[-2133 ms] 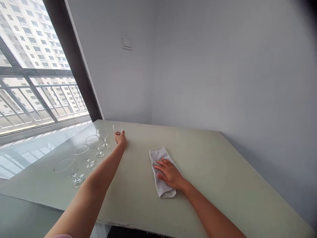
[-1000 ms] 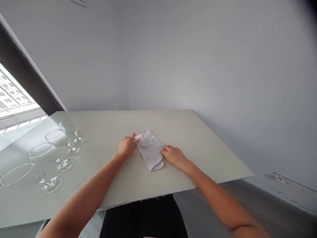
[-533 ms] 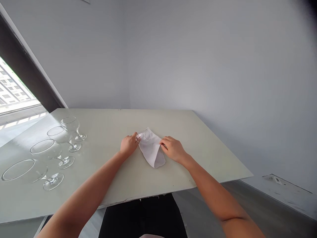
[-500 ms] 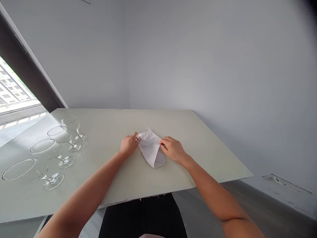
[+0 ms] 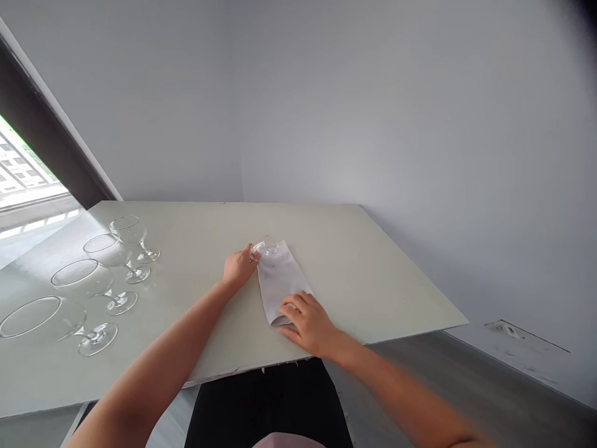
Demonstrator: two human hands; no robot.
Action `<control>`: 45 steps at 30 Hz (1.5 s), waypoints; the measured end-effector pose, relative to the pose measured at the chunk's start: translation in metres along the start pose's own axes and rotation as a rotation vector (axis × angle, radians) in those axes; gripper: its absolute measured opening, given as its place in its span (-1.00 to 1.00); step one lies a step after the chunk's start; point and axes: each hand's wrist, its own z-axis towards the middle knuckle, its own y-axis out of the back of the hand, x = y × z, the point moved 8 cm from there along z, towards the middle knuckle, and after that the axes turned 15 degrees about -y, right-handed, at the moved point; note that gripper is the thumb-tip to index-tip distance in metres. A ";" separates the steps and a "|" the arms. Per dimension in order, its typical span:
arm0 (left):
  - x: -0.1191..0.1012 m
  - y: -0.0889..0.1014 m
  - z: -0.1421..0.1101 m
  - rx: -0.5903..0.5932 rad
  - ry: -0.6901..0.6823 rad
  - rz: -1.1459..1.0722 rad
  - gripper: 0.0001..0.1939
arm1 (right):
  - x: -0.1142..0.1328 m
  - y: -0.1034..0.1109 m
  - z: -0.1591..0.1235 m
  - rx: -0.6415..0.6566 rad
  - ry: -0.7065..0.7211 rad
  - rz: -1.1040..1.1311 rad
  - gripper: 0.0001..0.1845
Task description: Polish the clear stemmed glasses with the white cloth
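Observation:
My left hand (image 5: pixel 239 269) is closed around the lower part of a small clear stemmed glass (image 5: pixel 270 246). The glass is tilted, its rim pointing right, over the far end of a folded white cloth (image 5: pixel 280 274). The fingers cover its stem and foot. At the cloth's near right corner, my right hand (image 5: pixel 308 325) rests with bent fingers on top of the fabric. Its thumb is apart from the fingers, by the near edge.
Several clear stemmed glasses stand upright in a row on the left of the pale table (image 5: pixel 373 267), including a near one (image 5: pixel 69 320) and a far one (image 5: pixel 133 233). Grey walls meet behind the table. A window (image 5: pixel 23 168) is at the left.
My left hand brought a glass from the row's far end to the cloth. My right hand lifted the cloth's right edge, then let it down and moved to the near end.

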 end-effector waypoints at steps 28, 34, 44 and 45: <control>0.010 0.023 -0.008 -0.328 0.015 -0.222 -0.44 | -0.120 -0.001 0.108 -0.100 -0.612 1.167 -0.60; -0.010 0.032 -0.011 -0.374 -0.091 -0.031 -0.47 | -0.071 0.007 0.113 -0.049 -0.521 1.292 -0.63; -0.033 0.025 -0.015 -0.302 -0.270 0.182 -0.53 | -0.025 -0.026 0.104 0.587 -0.364 1.361 -0.62; -0.036 0.023 -0.016 -0.298 -0.285 0.180 -0.53 | -0.025 -0.024 0.102 0.605 -0.351 1.395 -0.61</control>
